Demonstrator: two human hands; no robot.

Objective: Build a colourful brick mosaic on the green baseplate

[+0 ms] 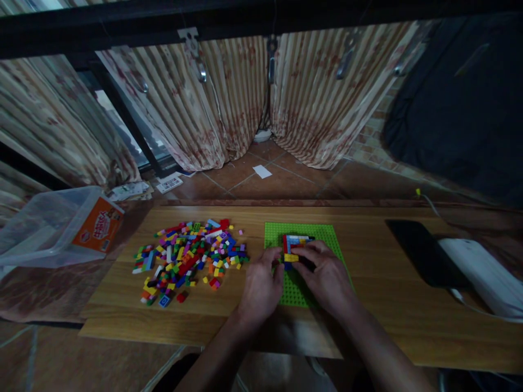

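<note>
A small structure of toy building bricks, in red, white, light blue and other colours, stands on a green studded baseplate. My right hand pinches a yellow brick at the near side of this structure, thumb and forefinger at its right end. A dark blue brick shows just below the yellow one. At the left side of the structure, my left hand is curled with its fingertips close to the bricks. What lies between those fingertips is too small to make out.
A spread of loose coloured bricks covers the left part of the wooden table. Beyond the table's left end lies a clear plastic bin with an orange label. A black phone-like slab and a white cabled device rest at the right.
</note>
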